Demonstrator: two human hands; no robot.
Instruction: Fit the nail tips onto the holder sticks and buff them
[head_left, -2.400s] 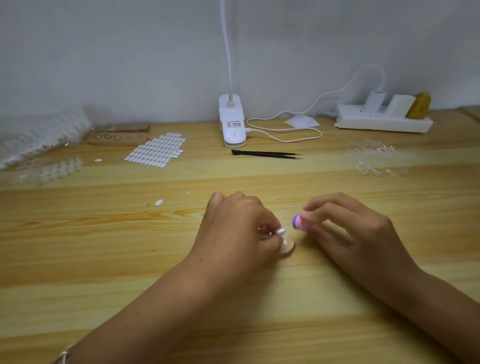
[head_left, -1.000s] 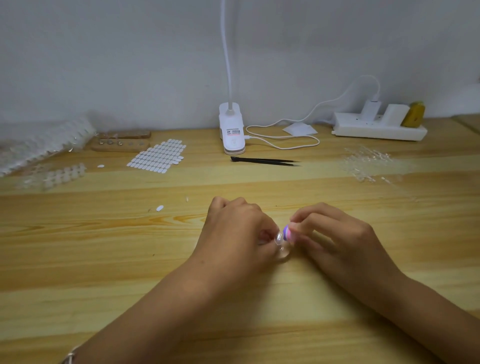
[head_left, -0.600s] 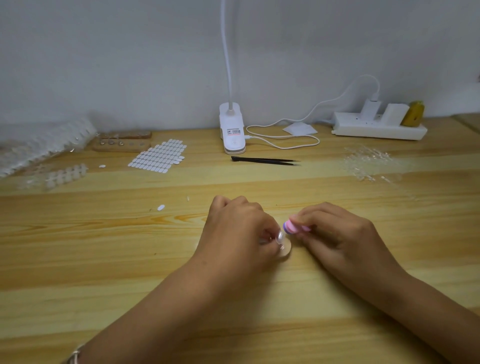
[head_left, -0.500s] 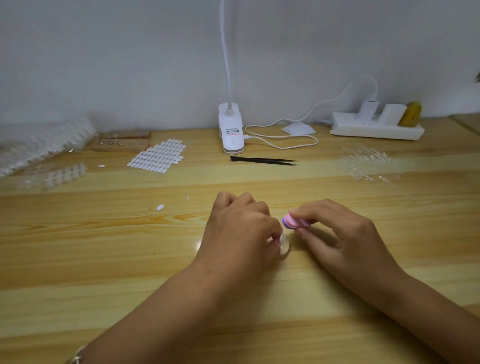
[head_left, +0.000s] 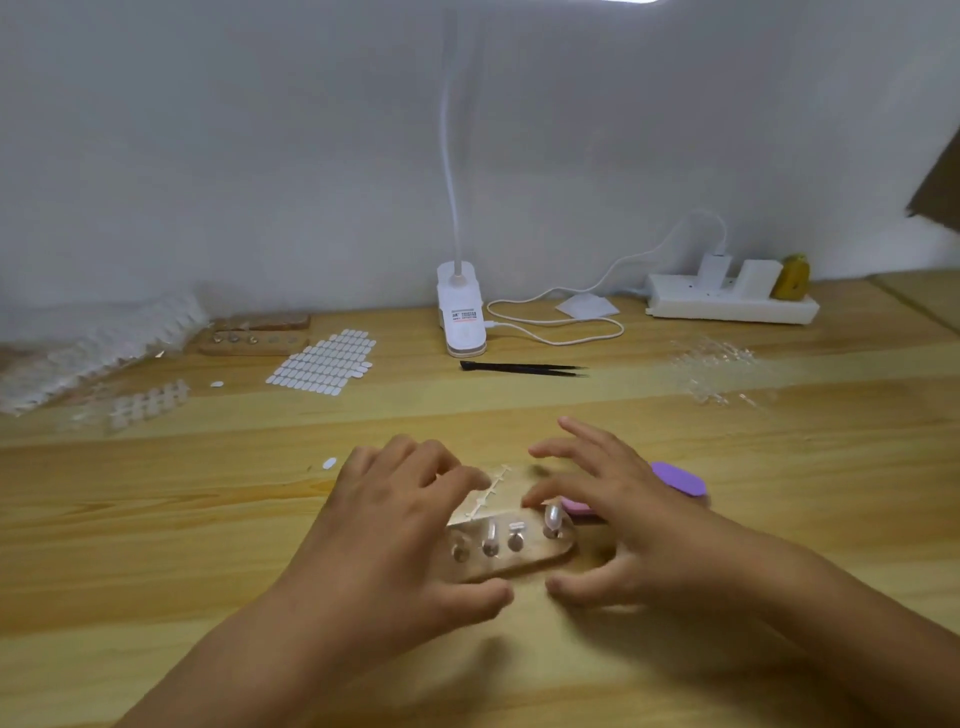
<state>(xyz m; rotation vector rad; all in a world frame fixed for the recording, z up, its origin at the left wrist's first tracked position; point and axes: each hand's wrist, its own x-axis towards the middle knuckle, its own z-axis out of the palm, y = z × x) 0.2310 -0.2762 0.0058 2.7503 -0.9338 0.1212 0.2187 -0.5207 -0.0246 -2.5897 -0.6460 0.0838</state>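
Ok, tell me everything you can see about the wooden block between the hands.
The wooden block is pale, oblong with rounded ends, and lies flat on the table between the left hand and the right hand. Four short sticks stand in a row of holes; the rightmost stick carries a clear nail tip. Neither hand clearly touches it. A purple buffer lies behind.

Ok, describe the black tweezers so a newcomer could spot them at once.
Start at the white clip lamp standing against the back wall. Just in front of its base, the black tweezers lie flat on the wooden table, tips pointing right. They are the only thin black thing among white and clear items.
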